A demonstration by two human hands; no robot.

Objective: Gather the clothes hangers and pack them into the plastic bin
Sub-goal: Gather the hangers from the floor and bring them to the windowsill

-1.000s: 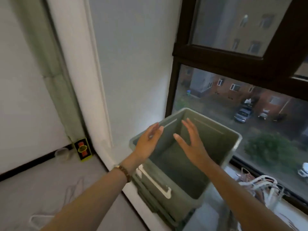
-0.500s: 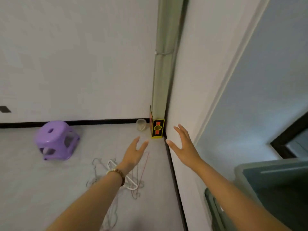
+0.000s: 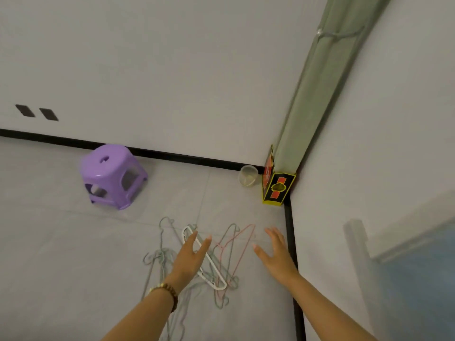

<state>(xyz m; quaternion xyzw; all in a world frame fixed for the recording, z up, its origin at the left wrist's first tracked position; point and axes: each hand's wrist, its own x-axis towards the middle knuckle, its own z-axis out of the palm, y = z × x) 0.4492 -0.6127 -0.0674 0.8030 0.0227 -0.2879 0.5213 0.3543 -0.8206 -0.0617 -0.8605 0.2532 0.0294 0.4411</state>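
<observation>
A loose pile of thin clothes hangers lies on the grey floor: pale green wire ones (image 3: 160, 257), a white plastic one (image 3: 211, 263) and a pink one (image 3: 242, 238). My left hand (image 3: 190, 257) hovers over the pile with fingers spread, holding nothing. My right hand (image 3: 277, 252) is open too, just right of the pink hanger and close to the wall's black skirting. The plastic bin is out of view; only a blurred pale edge (image 3: 354, 232) shows at the right.
A purple plastic stool (image 3: 112, 174) stands near the back wall. In the corner sit a small clear cup (image 3: 247, 175) and a black, yellow and red box (image 3: 278, 187) under a green pipe cover (image 3: 317, 94). A white wall (image 3: 369, 168) runs along the right.
My view has swung left and down from the bin on the window sill to the floor. Both open hands have come down toward the hanger pile.
</observation>
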